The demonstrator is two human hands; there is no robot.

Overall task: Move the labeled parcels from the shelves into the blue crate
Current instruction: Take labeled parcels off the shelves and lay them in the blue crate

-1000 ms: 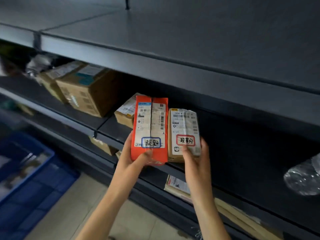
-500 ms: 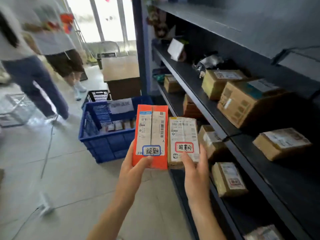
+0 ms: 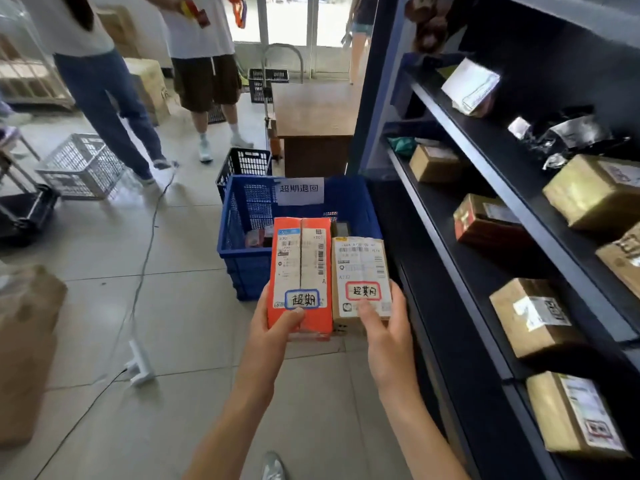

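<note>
- My left hand [image 3: 273, 327] grips an orange parcel [image 3: 300, 271] from below, thumb pressed on its front face just under a blue-outlined handwritten sticker [image 3: 302, 299]; the parcel is held upright.
- My right hand [image 3: 384, 330] clasps a brown cardboard parcel [image 3: 360, 278] the same way, thumb lying on its shipping label just below a red-outlined handwritten sticker [image 3: 363, 291].
- The two parcels are held side by side, edges touching, orange on the left, brown on the right and slightly lower at the top.
- Both are held in the air in front of the blue crate [image 3: 242, 258], which stands on the tiled floor [image 3: 173, 341] beyond them, hard against the end of the shelving unit [image 3: 485, 209].
- A white paper sign [image 3: 300, 190] with handwritten characters hangs on the crate's far wall; a few small items lie inside the crate, partly hidden behind the parcels.
- On my right, the dark shelves carry several more cardboard boxes [image 3: 530, 317], with a white packet [image 3: 471, 84] and a crinkled silver bag [image 3: 568, 133] on the upper shelf.
- Behind the blue crate stand a black basket [image 3: 244, 164] and a wooden desk [image 3: 315, 112].
- Two people are visible from the waist down on the left, near a white mesh basket [image 3: 79, 164]; a cable [image 3: 145, 251] runs across the floor to a white power strip [image 3: 140, 365].
- A large brown box [image 3: 24, 341] sits at the left edge.
</note>
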